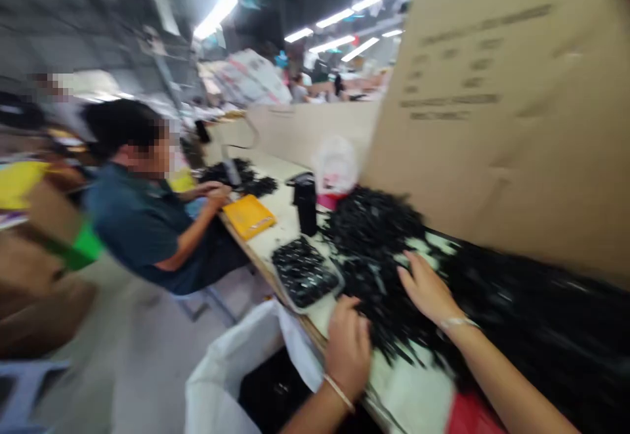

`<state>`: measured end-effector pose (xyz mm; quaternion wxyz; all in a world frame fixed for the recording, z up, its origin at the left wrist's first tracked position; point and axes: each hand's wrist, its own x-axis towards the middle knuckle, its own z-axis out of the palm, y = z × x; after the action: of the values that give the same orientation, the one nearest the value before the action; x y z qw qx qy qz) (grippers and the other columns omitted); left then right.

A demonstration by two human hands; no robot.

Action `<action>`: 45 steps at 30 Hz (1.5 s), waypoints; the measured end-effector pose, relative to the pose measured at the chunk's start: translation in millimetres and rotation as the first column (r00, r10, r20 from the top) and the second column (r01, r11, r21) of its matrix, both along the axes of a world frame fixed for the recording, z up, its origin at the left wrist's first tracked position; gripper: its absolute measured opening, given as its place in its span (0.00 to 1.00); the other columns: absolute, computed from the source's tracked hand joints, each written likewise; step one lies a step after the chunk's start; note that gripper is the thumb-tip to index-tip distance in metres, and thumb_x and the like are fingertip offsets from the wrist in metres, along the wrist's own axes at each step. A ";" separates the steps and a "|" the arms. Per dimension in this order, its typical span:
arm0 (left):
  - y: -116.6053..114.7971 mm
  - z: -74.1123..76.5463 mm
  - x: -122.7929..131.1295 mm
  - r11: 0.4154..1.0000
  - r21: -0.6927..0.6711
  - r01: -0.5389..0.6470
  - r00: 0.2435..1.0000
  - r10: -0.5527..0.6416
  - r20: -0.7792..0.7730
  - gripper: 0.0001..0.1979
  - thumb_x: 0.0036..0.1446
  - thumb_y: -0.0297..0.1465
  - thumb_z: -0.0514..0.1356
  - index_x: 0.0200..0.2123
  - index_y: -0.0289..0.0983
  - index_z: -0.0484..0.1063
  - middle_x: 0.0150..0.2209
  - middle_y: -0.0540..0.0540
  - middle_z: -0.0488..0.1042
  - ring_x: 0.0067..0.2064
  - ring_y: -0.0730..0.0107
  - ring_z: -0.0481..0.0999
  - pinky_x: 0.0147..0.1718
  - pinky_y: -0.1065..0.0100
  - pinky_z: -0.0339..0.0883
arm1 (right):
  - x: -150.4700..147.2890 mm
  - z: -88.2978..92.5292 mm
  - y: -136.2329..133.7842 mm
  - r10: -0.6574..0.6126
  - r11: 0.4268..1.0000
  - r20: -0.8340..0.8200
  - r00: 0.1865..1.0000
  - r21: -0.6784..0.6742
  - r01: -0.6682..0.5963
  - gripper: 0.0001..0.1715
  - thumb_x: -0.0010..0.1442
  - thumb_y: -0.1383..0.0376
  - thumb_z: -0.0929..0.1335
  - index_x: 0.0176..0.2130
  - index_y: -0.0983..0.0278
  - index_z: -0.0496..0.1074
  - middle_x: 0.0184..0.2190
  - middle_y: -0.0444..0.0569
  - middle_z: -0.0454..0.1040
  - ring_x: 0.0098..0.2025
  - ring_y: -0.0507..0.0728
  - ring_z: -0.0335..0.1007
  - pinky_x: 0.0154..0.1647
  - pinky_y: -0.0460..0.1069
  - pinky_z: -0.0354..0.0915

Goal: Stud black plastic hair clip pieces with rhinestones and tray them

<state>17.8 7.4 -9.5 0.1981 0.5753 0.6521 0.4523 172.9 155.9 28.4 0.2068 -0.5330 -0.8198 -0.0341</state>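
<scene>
Thin black strips lie in a loose pile on the table, spreading toward me. My right hand reaches over the pile's right side, fingers stretched and apart, with nothing visible in it. Close to the table's front edge is my left hand, its fingers bent down beside the nearer strips. Blur and the hand itself hide whether anything is between those fingers. Left of the pile stands a shallow clear tray full of small shiny black pieces. Each of my wrists carries a band.
A large printed cardboard sheet rises behind the pile. Black plastic covers the right side. Beyond the tray are a black container and a yellow packet. A white sack stands below the edge. A co-worker sits at left.
</scene>
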 end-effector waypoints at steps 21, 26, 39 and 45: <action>6.6 -5.0 -7.5 0.959 0.242 0.144 0.968 -0.086 -0.237 0.11 0.64 0.27 0.46 0.39 0.36 0.68 0.52 0.39 0.69 0.60 0.59 0.62 0.56 0.50 0.59 | 52.3 13.9 -41.5 0.195 0.969 0.299 0.934 -0.207 -0.136 0.12 0.65 0.66 0.64 0.45 0.60 0.74 0.47 0.50 0.73 0.51 0.58 0.64 0.63 0.58 0.46; 8.1 -7.3 -8.0 0.976 0.164 0.144 0.964 -0.101 -0.245 0.11 0.64 0.27 0.46 0.41 0.36 0.67 0.53 0.39 0.69 0.59 0.59 0.63 0.56 0.50 0.60 | 66.8 11.5 -40.6 0.176 0.966 0.332 0.927 -0.240 -0.097 0.11 0.65 0.67 0.64 0.43 0.62 0.75 0.49 0.49 0.73 0.52 0.58 0.64 0.63 0.59 0.44; 9.3 -7.9 -7.3 0.985 0.127 0.113 0.969 -0.082 -0.231 0.13 0.64 0.29 0.46 0.46 0.35 0.67 0.51 0.38 0.70 0.58 0.57 0.65 0.54 0.49 0.62 | 48.6 17.5 -32.0 0.062 0.968 0.403 0.913 -0.246 0.043 0.12 0.60 0.58 0.67 0.34 0.62 0.77 0.40 0.51 0.73 0.46 0.60 0.65 0.61 0.59 0.46; 9.7 -6.6 -7.3 0.987 0.117 0.106 0.975 -0.080 -0.209 0.12 0.64 0.29 0.46 0.41 0.36 0.68 0.51 0.38 0.70 0.57 0.58 0.65 0.55 0.49 0.62 | 43.4 25.5 -31.8 0.024 0.970 0.467 0.884 -0.226 0.094 0.09 0.52 0.64 0.70 0.33 0.67 0.77 0.40 0.59 0.72 0.46 0.65 0.63 0.54 0.58 0.54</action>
<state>10.5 17.0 -16.1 0.1141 0.6599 0.6111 0.4219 216.2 124.1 53.9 -0.0637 -0.5451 -0.8334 -0.0647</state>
